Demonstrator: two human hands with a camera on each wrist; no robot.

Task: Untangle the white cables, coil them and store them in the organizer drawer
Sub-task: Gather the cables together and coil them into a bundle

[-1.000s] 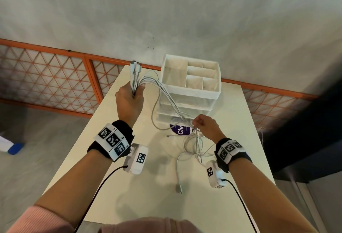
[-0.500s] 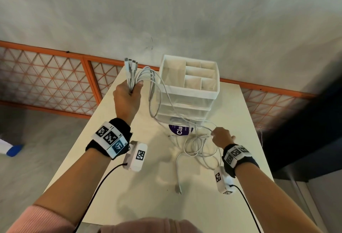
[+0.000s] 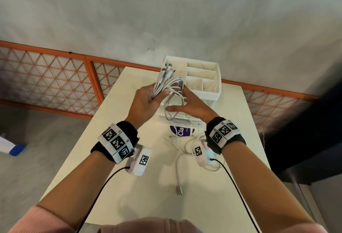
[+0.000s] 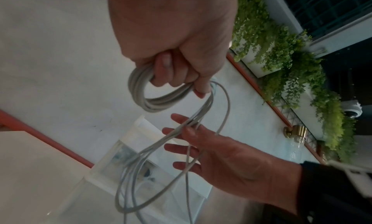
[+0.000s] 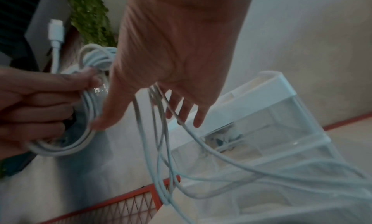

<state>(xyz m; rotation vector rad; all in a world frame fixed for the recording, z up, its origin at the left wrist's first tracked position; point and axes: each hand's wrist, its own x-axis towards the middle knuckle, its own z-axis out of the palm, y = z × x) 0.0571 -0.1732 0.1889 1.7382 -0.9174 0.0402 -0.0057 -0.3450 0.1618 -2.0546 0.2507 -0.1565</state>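
Note:
My left hand [image 3: 148,99] grips a bundle of white cables [image 3: 166,84] raised in front of the white organizer [image 3: 218,84], with the connectors [image 3: 166,69] sticking up past its fingers. In the left wrist view the bundle forms a small coil [image 4: 141,90] round the curled fingers. My right hand [image 3: 185,101] is right beside it with straight, spread fingers [image 4: 177,148], and loose strands [image 5: 161,148] drape over them and hang to the table. One cable end [image 3: 179,181] lies on the table.
The organizer stands at the far side of the cream table [image 3: 129,177], with open compartments on top and clear drawers [image 5: 281,132] below. A purple-labelled item [image 3: 180,131] lies in front of it. An orange lattice railing [image 3: 46,80] runs behind the table.
My right hand rose from the loose cables on the table to the left hand, lifting strands with it. The left hand shifted right, in front of the organizer.

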